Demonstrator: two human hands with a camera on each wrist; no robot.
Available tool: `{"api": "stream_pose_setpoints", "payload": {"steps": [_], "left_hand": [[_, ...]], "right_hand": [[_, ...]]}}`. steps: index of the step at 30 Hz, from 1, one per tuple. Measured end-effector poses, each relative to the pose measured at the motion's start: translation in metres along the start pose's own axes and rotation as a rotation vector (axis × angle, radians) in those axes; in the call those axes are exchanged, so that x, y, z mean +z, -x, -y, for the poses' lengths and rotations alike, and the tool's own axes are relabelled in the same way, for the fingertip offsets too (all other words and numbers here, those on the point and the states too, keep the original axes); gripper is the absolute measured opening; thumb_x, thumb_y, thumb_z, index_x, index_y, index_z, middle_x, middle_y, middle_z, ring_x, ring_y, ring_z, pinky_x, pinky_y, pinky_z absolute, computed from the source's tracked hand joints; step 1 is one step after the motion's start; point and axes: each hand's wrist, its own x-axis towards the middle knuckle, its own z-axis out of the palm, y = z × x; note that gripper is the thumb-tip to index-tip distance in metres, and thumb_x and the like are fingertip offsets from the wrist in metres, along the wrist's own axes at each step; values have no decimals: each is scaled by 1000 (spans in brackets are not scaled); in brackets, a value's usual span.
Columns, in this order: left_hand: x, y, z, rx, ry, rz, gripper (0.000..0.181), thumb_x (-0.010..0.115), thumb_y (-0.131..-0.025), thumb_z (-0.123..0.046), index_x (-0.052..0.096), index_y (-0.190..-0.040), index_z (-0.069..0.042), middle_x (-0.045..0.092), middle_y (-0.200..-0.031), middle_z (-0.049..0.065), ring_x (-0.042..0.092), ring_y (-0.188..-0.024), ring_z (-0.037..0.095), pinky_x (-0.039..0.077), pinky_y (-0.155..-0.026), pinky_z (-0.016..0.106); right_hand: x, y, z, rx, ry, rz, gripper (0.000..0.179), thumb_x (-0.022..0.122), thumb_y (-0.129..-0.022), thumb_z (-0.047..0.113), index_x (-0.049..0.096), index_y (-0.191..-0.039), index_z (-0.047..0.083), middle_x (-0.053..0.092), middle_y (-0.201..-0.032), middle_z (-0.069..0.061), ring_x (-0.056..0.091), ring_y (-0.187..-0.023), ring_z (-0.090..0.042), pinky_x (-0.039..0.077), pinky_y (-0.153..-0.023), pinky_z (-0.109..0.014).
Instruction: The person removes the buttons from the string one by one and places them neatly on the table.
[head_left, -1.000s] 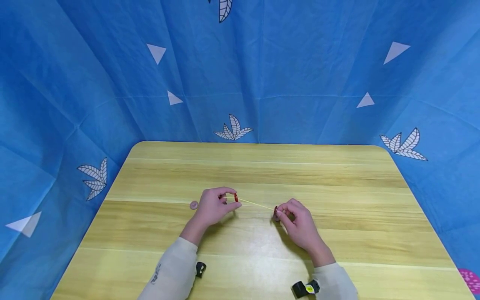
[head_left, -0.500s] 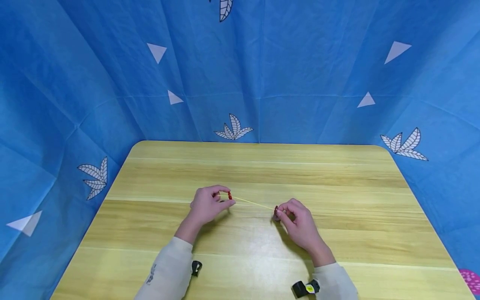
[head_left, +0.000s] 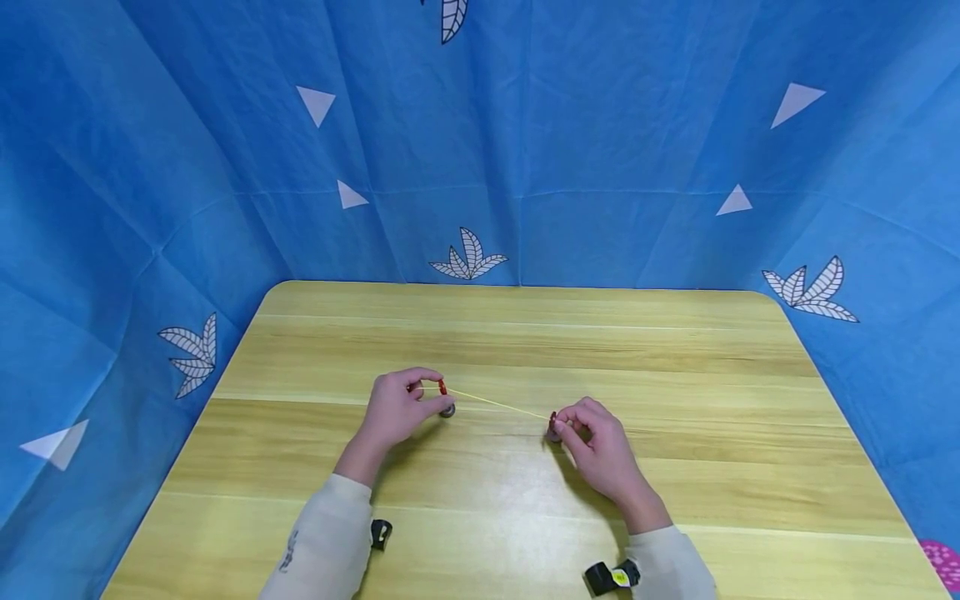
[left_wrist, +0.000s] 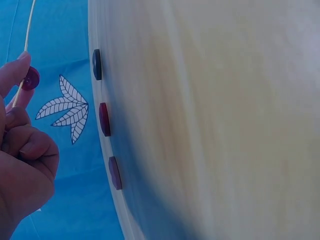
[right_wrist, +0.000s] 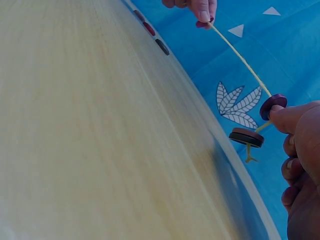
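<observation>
My left hand [head_left: 396,406] pinches a red button [head_left: 442,387] between thumb and index finger, with a yellow string [head_left: 495,403] running through it. The string stretches across to my right hand [head_left: 596,446], whose thumb and finger grip another dark red button [right_wrist: 273,105]. Below that one, in the right wrist view, a brown button and a black button [right_wrist: 246,136] hang stacked on the string above its knotted end [right_wrist: 250,155]. Beside the left hand, in the left wrist view, a dark button [left_wrist: 97,64], a red button [left_wrist: 104,119] and a purple button [left_wrist: 115,173] lie on the table.
The wooden table [head_left: 480,333] has rounded far corners and backs onto a blue patterned cloth [head_left: 615,150]. Black wrist cameras stick out from both sleeves, the right one [head_left: 611,577] low over the table.
Moving left with its red button, my left hand has lengthened the string between the hands. A dark button has come into view by its thumb; a pinkish one is now hidden. The right hand stays put.
</observation>
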Motion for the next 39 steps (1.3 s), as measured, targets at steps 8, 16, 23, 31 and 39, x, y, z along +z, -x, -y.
{"api": "stream_pose_setpoints", "payload": {"steps": [8, 16, 23, 31, 39], "left_hand": [[-5, 0, 5, 12, 10, -4, 37, 88, -79, -22, 75, -110, -8, 37, -58, -2, 33, -51, 15, 28, -45, 25], [-13, 1, 8, 50, -19, -31, 35, 87, -79, -20, 75, -109, -7, 44, -62, 0, 36, -51, 14, 31, -47, 25], [-18, 1, 12, 43, -7, -39, 34, 86, -80, -19, 75, -109, -5, 38, -58, -1, 33, -49, 13, 30, -44, 24], [-26, 4, 18, -5, -9, -69, 35, 87, -80, -21, 75, -109, -6, 36, -58, -1, 30, -48, 14, 27, -45, 25], [-36, 4, 26, -7, -33, -77, 36, 86, -80, -20, 74, -110, -3, 36, -58, -1, 31, -48, 14, 28, -45, 25]], "right_hand": [[0, 0, 2, 0, -10, -13, 18, 71, -92, 1, 69, -87, 18, 55, -81, 9, 50, -68, -12, 42, -58, -27], [-1, 0, 5, 16, -18, -22, 17, 72, -91, 0, 70, -87, 16, 59, -84, 7, 51, -69, -13, 43, -58, -25], [-1, 0, 4, 39, -3, -16, 18, 72, -90, -3, 69, -85, 15, 59, -84, 7, 51, -69, -12, 43, -59, -25], [1, -1, 5, 30, 7, -35, 18, 70, -86, -12, 68, -84, 6, 57, -79, -2, 49, -66, -13, 41, -58, -25], [0, 0, 3, 21, -4, -28, 18, 72, -89, -4, 69, -85, 14, 59, -83, 6, 50, -69, -12, 42, -59, -24]]}}
